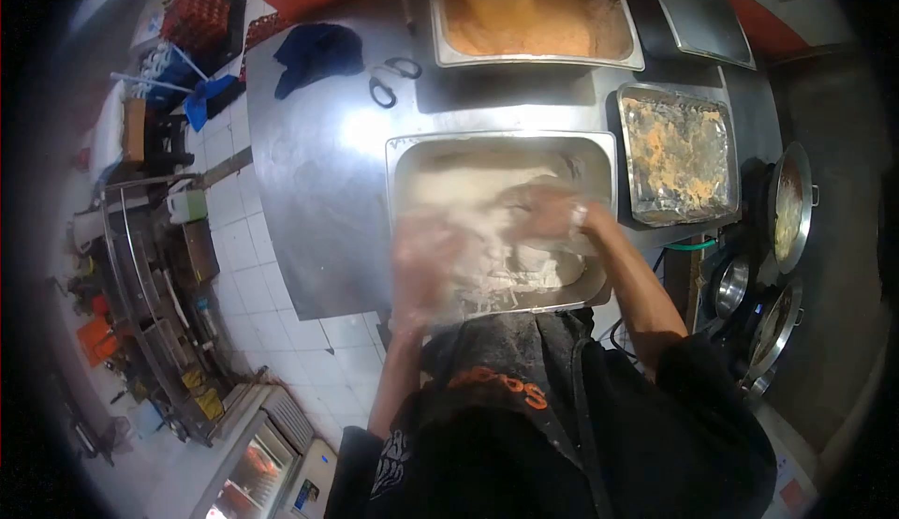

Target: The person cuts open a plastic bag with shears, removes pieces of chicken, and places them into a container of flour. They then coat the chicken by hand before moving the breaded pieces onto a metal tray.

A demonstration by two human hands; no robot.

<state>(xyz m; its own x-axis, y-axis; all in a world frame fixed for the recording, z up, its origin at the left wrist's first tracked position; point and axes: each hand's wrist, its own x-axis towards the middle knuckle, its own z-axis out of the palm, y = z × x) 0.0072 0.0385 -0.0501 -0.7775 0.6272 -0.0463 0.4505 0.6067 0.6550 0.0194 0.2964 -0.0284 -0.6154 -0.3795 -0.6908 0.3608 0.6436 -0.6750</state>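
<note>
In the head view a deep steel pan [607, 149] stands at the table's near edge. White flour [459, 182] covers much of its inside, with a brighter, lumpy heap towards the near side. My left hand [426, 261] is over the pan's left part, smeared by motion. My right hand [543, 213] reaches in from the right, just above or in the flour, and is blurred too. Whether either hand holds anything cannot be made out. A pale band shows at my right wrist.
Behind stands a second steel pan [538, 58] with orange-brown contents. A crumb-covered tray [679, 154] lies at right, near a steel lid or box [698, 13]. Scissors [391, 79] and a dark blue cloth [318, 55] rest on the steel table [300, 191]. Round pans [791, 205] stand beyond the right edge.
</note>
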